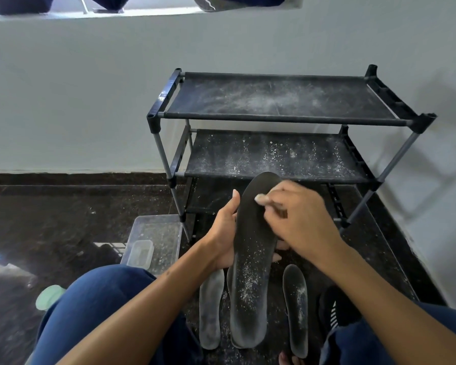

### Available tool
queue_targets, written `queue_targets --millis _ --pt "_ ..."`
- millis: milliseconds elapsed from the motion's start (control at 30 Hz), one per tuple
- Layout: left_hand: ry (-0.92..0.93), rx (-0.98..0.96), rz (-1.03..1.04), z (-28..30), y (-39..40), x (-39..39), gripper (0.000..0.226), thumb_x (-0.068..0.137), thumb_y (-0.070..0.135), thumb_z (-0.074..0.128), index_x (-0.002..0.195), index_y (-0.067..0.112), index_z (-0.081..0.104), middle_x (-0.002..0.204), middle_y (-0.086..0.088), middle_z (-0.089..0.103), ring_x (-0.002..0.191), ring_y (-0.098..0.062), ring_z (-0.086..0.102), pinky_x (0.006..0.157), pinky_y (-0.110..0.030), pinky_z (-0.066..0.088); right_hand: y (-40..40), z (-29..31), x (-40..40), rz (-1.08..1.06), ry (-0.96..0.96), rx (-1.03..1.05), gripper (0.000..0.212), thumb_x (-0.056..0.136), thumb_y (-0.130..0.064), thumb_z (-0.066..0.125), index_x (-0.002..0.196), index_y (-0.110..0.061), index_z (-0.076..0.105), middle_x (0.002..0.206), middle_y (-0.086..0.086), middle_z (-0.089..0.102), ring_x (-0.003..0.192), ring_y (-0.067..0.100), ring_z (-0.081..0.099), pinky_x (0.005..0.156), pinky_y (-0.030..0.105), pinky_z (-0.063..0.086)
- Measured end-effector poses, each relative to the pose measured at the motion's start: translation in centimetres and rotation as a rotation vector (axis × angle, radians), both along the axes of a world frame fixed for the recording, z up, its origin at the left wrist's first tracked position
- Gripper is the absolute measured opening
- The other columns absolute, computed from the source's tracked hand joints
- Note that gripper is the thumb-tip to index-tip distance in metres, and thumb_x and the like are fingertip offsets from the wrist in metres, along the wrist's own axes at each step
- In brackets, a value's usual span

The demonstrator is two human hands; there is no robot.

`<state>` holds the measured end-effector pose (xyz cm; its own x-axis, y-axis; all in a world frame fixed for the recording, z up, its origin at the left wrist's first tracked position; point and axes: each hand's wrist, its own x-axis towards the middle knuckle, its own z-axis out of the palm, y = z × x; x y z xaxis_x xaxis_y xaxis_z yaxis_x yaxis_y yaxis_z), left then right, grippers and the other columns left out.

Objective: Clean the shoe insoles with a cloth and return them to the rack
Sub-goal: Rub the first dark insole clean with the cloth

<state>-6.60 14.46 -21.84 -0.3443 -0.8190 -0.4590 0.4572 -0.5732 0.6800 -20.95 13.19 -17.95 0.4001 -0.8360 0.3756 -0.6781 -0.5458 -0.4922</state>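
Note:
My left hand (225,233) grips a long dark insole (253,227) from its left edge and underside, toe end pointing toward the rack. White specks dust its lower half. My right hand (298,219) is on top of the insole near the toe, blurred, its fingertips pinching a small pale cloth (261,198) against the surface. On the floor between my knees lie three more dusty insoles: a grey one (211,309) on the left, a grey one (245,317) partly under the held insole, and a dark one (296,309) on the right.
A black two-shelf rack (287,119) stands against the wall ahead, both shelves bare and powdered white. A clear plastic box (166,227) holding a smaller tub sits on the floor at left. A pale green object (49,296) lies by my left knee, a black shoe (334,309) by my right.

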Motion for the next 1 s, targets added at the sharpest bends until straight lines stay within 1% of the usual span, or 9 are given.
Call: queue_targets --millis 133,233,333,400,500,567,733,900,1000 --pt "-0.021 -0.006 -0.008 -0.1 0.3 -0.2 0.079 0.091 0.069 0.018 0.103 0.010 0.070 0.093 -0.021 0.071 0.078 -0.036 0.069 0.075 -0.050 0.053 0.1 -0.2 0.0 -0.018 0.134 -0.077 0.016 0.081 -0.008 0.064 0.091 -0.014 0.074 0.083 -0.005 0.060 0.077 0.011 0.056 0.069 0.026 0.049" --pt "-0.052 -0.011 0.020 -0.1 0.1 -0.3 0.077 0.093 0.066 0.020 0.083 0.011 0.073 0.072 -0.013 0.070 0.062 -0.026 0.068 0.059 -0.037 0.058 1.3 0.1 0.3 0.128 0.200 0.154 0.013 0.074 -0.012 0.065 0.079 -0.018 0.076 0.079 -0.008 0.062 0.067 0.009 0.057 0.067 0.031 0.051" --pt "-0.053 -0.025 0.001 -0.1 0.0 -0.1 0.081 0.093 0.066 0.019 0.075 0.012 0.077 0.073 -0.012 0.071 0.063 -0.024 0.069 0.059 -0.033 0.057 1.3 0.8 -0.1 0.173 0.024 0.363 0.016 0.068 -0.009 0.064 0.068 -0.021 0.074 0.074 -0.010 0.064 0.058 0.006 0.059 0.057 0.027 0.053" --pt "-0.019 -0.033 -0.034 0.0 0.2 -0.2 0.082 0.092 0.068 0.017 0.093 0.010 0.075 0.088 -0.019 0.071 0.073 -0.032 0.070 0.070 -0.044 0.056 0.6 0.8 -0.5 0.081 -0.096 0.220 0.018 0.070 -0.006 0.065 0.072 -0.020 0.074 0.076 -0.009 0.064 0.061 0.004 0.059 0.057 0.021 0.051" --pt "-0.015 -0.030 -0.055 0.0 0.5 -0.5 0.082 0.091 0.070 0.017 0.110 0.009 0.067 0.094 -0.024 0.068 0.078 -0.037 0.068 0.074 -0.049 0.054 0.0 0.4 -0.7 -0.061 -0.016 -0.060 0.021 0.078 -0.004 0.063 0.092 -0.015 0.074 0.086 -0.006 0.064 0.079 0.008 0.058 0.071 0.024 0.049" --pt "-0.016 -0.029 -0.051 0.0 0.5 -0.6 0.080 0.091 0.069 0.017 0.103 0.011 0.072 0.091 -0.022 0.069 0.075 -0.035 0.069 0.072 -0.049 0.055 0.3 0.1 -0.5 -0.046 0.060 -0.034 0.023 0.079 -0.006 0.061 0.095 -0.016 0.074 0.089 -0.006 0.063 0.083 0.012 0.058 0.075 0.028 0.049" --pt "-0.033 -0.037 -0.013 0.1 0.3 -0.5 0.081 0.094 0.064 0.017 0.071 0.014 0.077 0.072 -0.011 0.071 0.063 -0.023 0.069 0.060 -0.033 0.057 1.4 0.2 0.0 0.134 0.138 0.259 0.016 0.069 -0.016 0.061 0.072 -0.025 0.074 0.076 -0.012 0.062 0.069 0.006 0.059 0.066 0.031 0.051" --pt "0.008 -0.035 -0.032 0.3 0.3 -0.5 0.082 0.091 0.070 0.018 0.104 0.009 0.070 0.090 -0.023 0.069 0.075 -0.036 0.068 0.071 -0.048 0.054 0.2 0.2 -0.7 -0.073 0.044 -0.103 0.021 0.080 -0.005 0.061 0.092 -0.017 0.073 0.087 -0.007 0.062 0.085 0.011 0.057 0.070 0.025 0.049" --pt "-0.020 -0.036 -0.043 0.1 0.3 -0.5 0.080 0.091 0.070 0.018 0.111 0.009 0.065 0.089 -0.020 0.069 0.074 -0.033 0.068 0.072 -0.047 0.054 0.2 0.3 -0.7 -0.080 0.130 0.033 0.023 0.081 -0.008 0.058 0.095 -0.019 0.073 0.092 -0.007 0.061 0.087 0.012 0.058 0.074 0.028 0.049"
